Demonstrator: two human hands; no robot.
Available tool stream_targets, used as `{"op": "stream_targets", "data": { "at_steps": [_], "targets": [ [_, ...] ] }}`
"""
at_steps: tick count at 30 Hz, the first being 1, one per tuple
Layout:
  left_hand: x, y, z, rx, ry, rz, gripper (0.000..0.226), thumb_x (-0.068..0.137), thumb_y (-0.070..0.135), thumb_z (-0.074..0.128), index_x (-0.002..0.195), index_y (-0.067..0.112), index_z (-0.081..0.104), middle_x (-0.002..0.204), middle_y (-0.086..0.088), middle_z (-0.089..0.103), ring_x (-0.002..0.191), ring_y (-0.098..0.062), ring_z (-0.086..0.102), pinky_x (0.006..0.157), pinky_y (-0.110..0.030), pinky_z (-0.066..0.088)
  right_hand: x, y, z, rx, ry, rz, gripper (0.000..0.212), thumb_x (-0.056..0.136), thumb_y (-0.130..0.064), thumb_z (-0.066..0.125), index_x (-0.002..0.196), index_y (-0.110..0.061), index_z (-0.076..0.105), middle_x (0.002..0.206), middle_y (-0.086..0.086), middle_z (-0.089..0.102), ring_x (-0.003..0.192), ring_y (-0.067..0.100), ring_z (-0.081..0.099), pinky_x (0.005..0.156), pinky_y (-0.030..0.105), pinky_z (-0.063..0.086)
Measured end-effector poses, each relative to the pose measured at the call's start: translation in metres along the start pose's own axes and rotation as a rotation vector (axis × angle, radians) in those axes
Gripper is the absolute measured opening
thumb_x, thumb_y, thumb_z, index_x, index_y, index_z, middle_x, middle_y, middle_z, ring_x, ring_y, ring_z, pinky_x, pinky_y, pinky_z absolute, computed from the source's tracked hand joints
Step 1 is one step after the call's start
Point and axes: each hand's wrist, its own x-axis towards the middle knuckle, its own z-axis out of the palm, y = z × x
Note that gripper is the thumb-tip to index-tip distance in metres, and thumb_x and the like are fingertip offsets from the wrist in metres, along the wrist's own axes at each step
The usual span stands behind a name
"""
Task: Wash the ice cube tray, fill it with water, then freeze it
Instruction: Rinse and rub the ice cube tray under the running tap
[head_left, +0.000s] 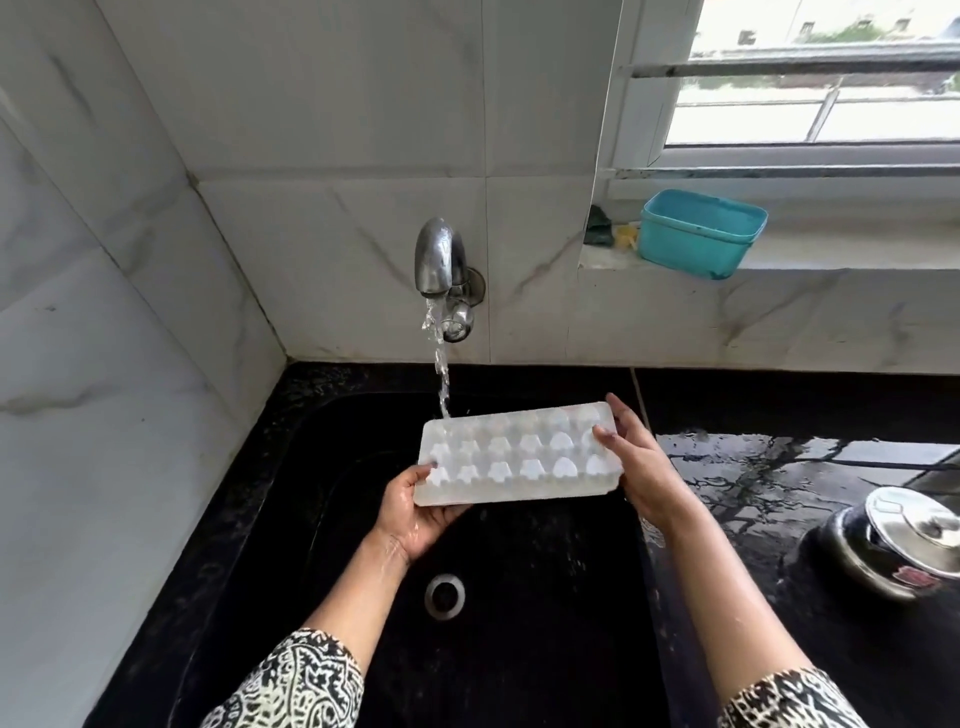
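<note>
Nearest to us are our two forearms in black-and-white patterned sleeves, reaching out over the deep black stone sink (322, 519). Its single round metal drain (444, 596) sits below and between our wrists.

Our left hand (415, 512) is closed around the near-left corner of the translucent white plastic ice cube tray (514, 457), thumb on top and fingers beneath. Our right hand (631, 462) clasps the opposite short end, thumb over the rim. We hold one tray only, lifted clear above the basin and touching nothing but our hands. It appears to carry three rows of six rounded moulds, though the far row is hazy. We judge from the domed shapes that its underside faces up, and it tilts toward us, likely so that rinse water runs off into the sink rather than pooling.

The stream of water (441, 374) meets the tray at its far-left corner, which suggests we are in the washing step; filling and freezing remain.

To the right, on the wet black desk (779, 467), stands one black pot with a shiny steel lid (904, 540), well apart from the tray.

Farther back, the one curved chrome wall tap (439, 260) runs open from the marble-patterned tiles. Beyond it, one teal plastic tub (698, 234) rests on the window ledge, beside some small items we cannot identify.
</note>
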Motion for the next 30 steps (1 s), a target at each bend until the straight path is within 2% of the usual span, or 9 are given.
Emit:
{"op": "stream_targets", "data": {
  "at_steps": [3,5,7,11,15,18,21,25,30],
  "targets": [
    [-0.005,-0.005,0.002,0.052,-0.006,0.038,0.031,0.094,0.015,0.04,0.117,0.0,0.055,0.098,-0.019,0.07,0.082,-0.032,0.07,0.065,-0.043,0.06,0.019,0.003,0.014,-0.634,0.196,0.018,0.053,0.098,-0.018,0.043,0.149,-0.016,0.029,0.154,0.005,0.032,0.138,0.018,0.035,0.114,0.034,0.026],
    [-0.009,-0.008,0.001,0.075,-0.011,0.088,0.031,0.092,0.015,0.045,0.117,0.002,0.057,0.101,-0.018,0.069,0.084,-0.032,0.07,0.067,-0.043,0.059,0.027,0.011,0.039,-1.074,0.281,-0.043,0.057,0.1,-0.025,0.033,0.151,-0.008,0.017,0.16,0.007,0.01,0.147,0.018,0.01,0.117,0.035,0.005],
    [-0.012,-0.008,-0.005,0.103,-0.01,0.157,0.037,0.086,0.019,0.053,0.12,0.005,0.058,0.108,-0.018,0.068,0.088,-0.032,0.069,0.071,-0.043,0.059,0.028,0.023,0.071,-1.258,0.321,-0.111,0.062,0.101,-0.037,0.025,0.152,-0.01,0.005,0.161,0.006,-0.003,0.148,0.017,-0.003,0.116,0.042,-0.007],
    [-0.02,-0.009,-0.014,0.203,-0.009,0.163,0.049,0.093,0.039,0.049,0.13,0.008,0.056,0.119,-0.021,0.065,0.1,-0.033,0.067,0.084,-0.048,0.055,0.023,0.047,0.142,-1.259,0.048,-0.136,0.073,0.098,-0.055,0.018,0.152,-0.009,-0.001,0.16,0.007,-0.008,0.147,0.02,-0.011,0.116,0.043,-0.008],
    [-0.023,-0.01,-0.022,0.095,0.069,0.108,0.051,0.101,0.044,0.025,0.128,0.012,0.055,0.142,-0.014,0.049,0.101,-0.015,0.066,0.09,-0.032,0.048,0.0,0.063,0.199,-1.259,-0.178,-0.316,0.084,0.088,-0.062,0.008,0.152,-0.009,0.002,0.16,0.009,-0.005,0.147,0.019,-0.012,0.116,0.037,-0.011],
    [-0.02,-0.005,-0.026,0.072,0.162,0.156,0.046,0.097,0.046,0.037,0.121,0.014,0.059,0.142,-0.015,0.049,0.098,-0.018,0.068,0.086,-0.035,0.051,-0.001,0.064,0.183,-1.339,-0.351,-0.494,0.085,0.083,-0.064,-0.001,0.153,-0.016,-0.001,0.16,0.0,-0.008,0.144,0.009,-0.015,0.117,0.038,-0.011],
    [-0.023,-0.002,-0.027,0.064,0.212,0.24,0.046,0.096,0.046,0.047,0.128,0.015,0.058,0.121,-0.012,0.065,0.102,-0.03,0.066,0.073,-0.041,0.055,0.018,0.06,0.137,-1.347,-0.275,-0.47,0.083,0.085,-0.069,-0.002,0.153,-0.02,0.0,0.16,-0.006,-0.006,0.141,0.003,-0.015,0.116,0.039,-0.011],
    [-0.028,-0.007,-0.028,0.101,0.208,0.26,0.033,0.098,0.04,0.046,0.119,0.02,0.062,0.109,-0.006,0.071,0.09,-0.026,0.07,0.061,-0.038,0.057,0.048,0.061,0.08,-1.246,-0.068,-0.1,0.065,0.1,-0.05,0.017,0.153,-0.017,0.0,0.16,-0.003,-0.008,0.146,0.009,-0.01,0.117,0.042,-0.006],
    [-0.029,-0.024,-0.019,0.163,0.225,0.286,0.023,0.101,0.029,0.043,0.116,0.021,0.058,0.108,-0.003,0.067,0.096,-0.025,0.065,0.07,-0.042,0.055,0.051,0.065,0.109,-1.222,0.079,0.098,0.072,0.099,-0.052,0.015,0.151,-0.004,0.001,0.16,0.012,-0.01,0.147,0.023,-0.013,0.116,0.046,-0.006]
  ]
}}
